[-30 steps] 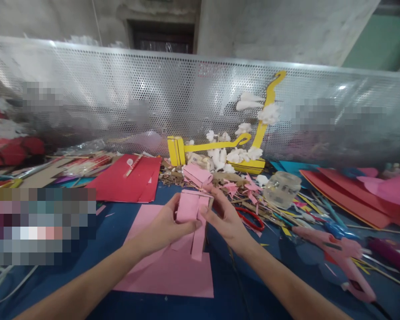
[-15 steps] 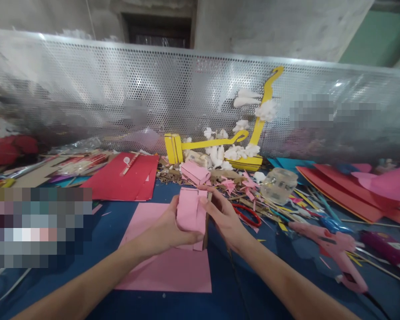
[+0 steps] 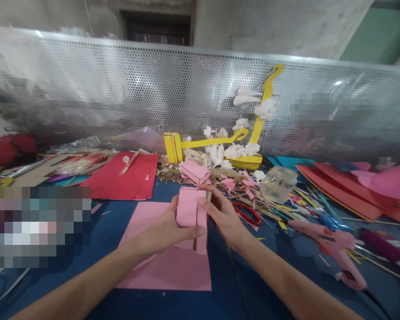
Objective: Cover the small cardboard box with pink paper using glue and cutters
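Note:
Between my two hands is a small pink paper-covered cardboard box (image 3: pixel 187 206), with a dark lengthwise gap on its top face. My left hand (image 3: pixel 173 226) grips it from the left, the thumb lying across the lower part of the top. On the right side, my right hand (image 3: pixel 222 213) holds its upper edge, thumb on the pink strip and the other fingers partly hidden behind. Brown cardboard shows at the box's upper right corner. Under the box lies a flat pink paper sheet (image 3: pixel 173 275). Just beyond it rests another folded pink piece (image 3: pixel 195 171).
A pink glue gun (image 3: pixel 326 240) and red-handled scissors (image 3: pixel 250 215) lie to the right, near a clear jar (image 3: pixel 278 184). Behind stand yellow stands with white flowers (image 3: pixel 258 124) amid paper scraps, before a perforated metal panel (image 3: pixel 103 89). Red sheets (image 3: pixel 133 178) lie left.
The pink strip on the box's right side has shifted slightly right, widening the dark gap beside it. My left thumb has moved up a little. Both hands keep their hold.

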`<state>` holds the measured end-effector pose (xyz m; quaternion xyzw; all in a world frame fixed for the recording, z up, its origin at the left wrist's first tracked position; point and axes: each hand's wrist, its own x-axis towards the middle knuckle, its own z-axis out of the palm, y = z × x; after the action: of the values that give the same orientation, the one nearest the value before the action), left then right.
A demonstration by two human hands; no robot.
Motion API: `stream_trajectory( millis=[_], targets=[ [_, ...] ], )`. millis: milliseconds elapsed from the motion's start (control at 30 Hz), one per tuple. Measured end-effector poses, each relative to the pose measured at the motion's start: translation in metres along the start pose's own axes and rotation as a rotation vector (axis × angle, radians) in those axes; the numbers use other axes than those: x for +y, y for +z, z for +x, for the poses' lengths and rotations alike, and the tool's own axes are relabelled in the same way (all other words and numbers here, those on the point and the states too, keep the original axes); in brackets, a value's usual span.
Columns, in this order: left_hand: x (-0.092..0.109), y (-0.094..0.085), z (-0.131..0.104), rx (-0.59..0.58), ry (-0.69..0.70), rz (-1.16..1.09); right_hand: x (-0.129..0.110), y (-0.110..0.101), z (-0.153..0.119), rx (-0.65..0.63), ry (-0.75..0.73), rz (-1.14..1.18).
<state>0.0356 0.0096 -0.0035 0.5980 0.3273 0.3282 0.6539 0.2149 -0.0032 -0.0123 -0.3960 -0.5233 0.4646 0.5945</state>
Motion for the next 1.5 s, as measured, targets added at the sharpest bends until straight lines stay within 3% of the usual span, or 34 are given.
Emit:
stream_trajectory(
  millis=[333, 667, 933, 1033, 1167, 1500],
  targets=[
    [-0.013, -0.001, 0.004, 0.027, 0.046, 0.025, 0.003, 0.002, -0.003, 0.04, -0.023, -0.016],
    [-0.002, 0.005, 0.0, 0.088, 0.026, 0.083, 0.01, 0.003, -0.003, 0.02, -0.051, -0.079],
    [-0.017, 0.001, 0.006, 0.066, 0.077, 0.01, 0.009, 0.007, -0.009, -0.001, -0.075, -0.181],
    [-0.014, 0.001, 0.007, 0.108, 0.125, -0.016, 0.007, 0.006, -0.008, 0.016, -0.149, -0.201],
    [-0.006, 0.001, 0.007, 0.229, 0.164, 0.013, -0.001, 0.0, -0.006, 0.039, -0.253, -0.413],
    [-0.004, 0.001, 0.006, 0.249, 0.152, 0.023, -0.002, -0.001, -0.005, -0.006, -0.149, -0.377]
  ],
)
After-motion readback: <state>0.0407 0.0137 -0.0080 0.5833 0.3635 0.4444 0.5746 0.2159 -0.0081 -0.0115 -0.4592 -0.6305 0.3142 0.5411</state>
